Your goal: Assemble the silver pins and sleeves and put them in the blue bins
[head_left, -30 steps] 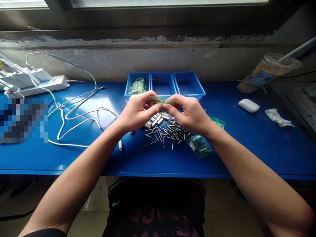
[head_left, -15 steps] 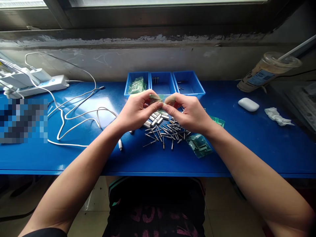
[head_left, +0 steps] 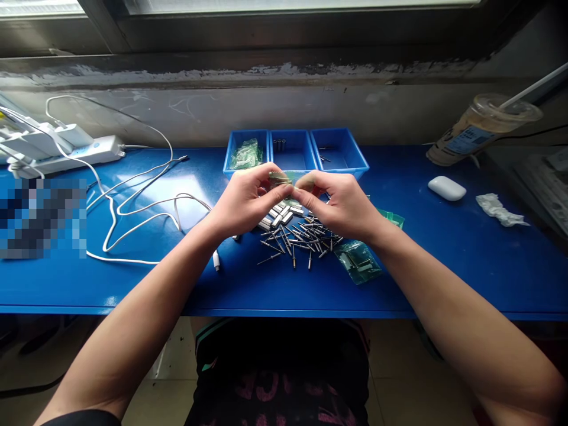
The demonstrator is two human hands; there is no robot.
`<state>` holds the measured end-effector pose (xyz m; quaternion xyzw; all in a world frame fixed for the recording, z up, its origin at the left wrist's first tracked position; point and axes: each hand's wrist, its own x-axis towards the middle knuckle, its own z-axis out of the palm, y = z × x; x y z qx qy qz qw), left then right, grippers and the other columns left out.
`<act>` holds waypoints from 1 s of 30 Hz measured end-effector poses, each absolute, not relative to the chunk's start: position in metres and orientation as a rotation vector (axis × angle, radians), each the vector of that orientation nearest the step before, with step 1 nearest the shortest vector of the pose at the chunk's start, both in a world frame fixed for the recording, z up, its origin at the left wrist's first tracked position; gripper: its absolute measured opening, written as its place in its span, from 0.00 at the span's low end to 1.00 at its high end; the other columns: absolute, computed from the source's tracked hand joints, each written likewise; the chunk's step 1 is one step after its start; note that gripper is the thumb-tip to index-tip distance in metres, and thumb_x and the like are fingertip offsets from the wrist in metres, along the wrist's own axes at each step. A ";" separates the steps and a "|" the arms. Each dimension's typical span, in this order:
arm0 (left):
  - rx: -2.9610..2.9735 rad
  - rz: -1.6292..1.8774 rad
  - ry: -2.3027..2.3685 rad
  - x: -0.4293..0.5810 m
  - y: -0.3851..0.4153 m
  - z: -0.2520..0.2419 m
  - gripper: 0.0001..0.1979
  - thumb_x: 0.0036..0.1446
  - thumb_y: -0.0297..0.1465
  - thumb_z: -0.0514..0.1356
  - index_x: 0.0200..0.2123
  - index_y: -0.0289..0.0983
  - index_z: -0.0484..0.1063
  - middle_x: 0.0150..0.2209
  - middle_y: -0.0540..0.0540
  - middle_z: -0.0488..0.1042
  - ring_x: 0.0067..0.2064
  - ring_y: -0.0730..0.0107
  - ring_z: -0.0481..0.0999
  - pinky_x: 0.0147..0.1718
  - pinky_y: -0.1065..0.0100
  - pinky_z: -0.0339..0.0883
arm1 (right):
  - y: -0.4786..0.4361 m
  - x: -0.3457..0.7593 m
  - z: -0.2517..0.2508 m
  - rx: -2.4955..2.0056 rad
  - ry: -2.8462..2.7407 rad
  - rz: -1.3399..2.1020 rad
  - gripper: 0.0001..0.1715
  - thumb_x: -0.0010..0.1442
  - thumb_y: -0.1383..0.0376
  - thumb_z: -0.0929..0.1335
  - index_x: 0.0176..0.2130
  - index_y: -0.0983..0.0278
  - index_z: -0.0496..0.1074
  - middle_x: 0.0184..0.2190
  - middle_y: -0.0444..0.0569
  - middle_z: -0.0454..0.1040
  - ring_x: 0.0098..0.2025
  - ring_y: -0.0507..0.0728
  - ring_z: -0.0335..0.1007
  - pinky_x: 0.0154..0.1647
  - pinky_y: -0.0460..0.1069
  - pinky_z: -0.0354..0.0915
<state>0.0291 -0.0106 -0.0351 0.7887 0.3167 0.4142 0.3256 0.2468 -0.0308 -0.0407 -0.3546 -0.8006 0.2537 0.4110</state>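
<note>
Both hands busy: left hand (head_left: 246, 200) and right hand (head_left: 341, 202) grasp one translucent green plastic pouch (head_left: 279, 176), pinched between thumbs and fingers, thumb tips meeting. Pouch is up off the blue glossy surface (head_left: 248, 290), just on the near side of the row of three blue open plastic bins (head_left: 299, 157). Can't tell what's in it, fingers cover most.

Bins: left has crumpled green pouches (head_left: 247, 154), middle has small dark cylinders (head_left: 279, 144), right has a few thin dark pins (head_left: 325, 158).

Near side of bins, below the hands: loose silver rectangular blocks (head_left: 278, 218), then a heap of silver pin-shaped rivets (head_left: 306, 239). Nearer and right of bins: flat green pouch with metal parts (head_left: 358, 262).

Well left of bins: white power strip (head_left: 97, 149), tangled white cables (head_left: 124, 260). Well right: clear plastic drink cup (head_left: 468, 140), white rounded case (head_left: 447, 189), crumpled white tissue (head_left: 500, 211).
</note>
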 end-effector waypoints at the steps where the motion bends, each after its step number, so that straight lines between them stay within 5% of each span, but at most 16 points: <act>1: 2.064 1.089 0.831 0.029 -0.011 -0.035 0.11 0.64 0.38 0.67 0.35 0.35 0.76 0.31 0.46 0.77 0.30 0.73 0.72 0.28 0.72 0.67 | -0.031 0.247 -0.041 -0.893 -2.015 0.640 0.25 0.69 0.45 0.72 0.37 0.65 0.77 0.32 0.49 0.78 0.33 0.54 0.70 0.34 0.50 0.65; 30: 2.104 1.087 0.857 0.029 -0.011 -0.036 0.13 0.63 0.39 0.68 0.32 0.36 0.74 0.27 0.50 0.74 0.27 0.75 0.69 0.25 0.73 0.63 | -0.028 0.250 -0.041 -0.916 -2.065 0.633 0.23 0.69 0.49 0.74 0.35 0.66 0.78 0.31 0.51 0.79 0.31 0.55 0.72 0.30 0.50 0.63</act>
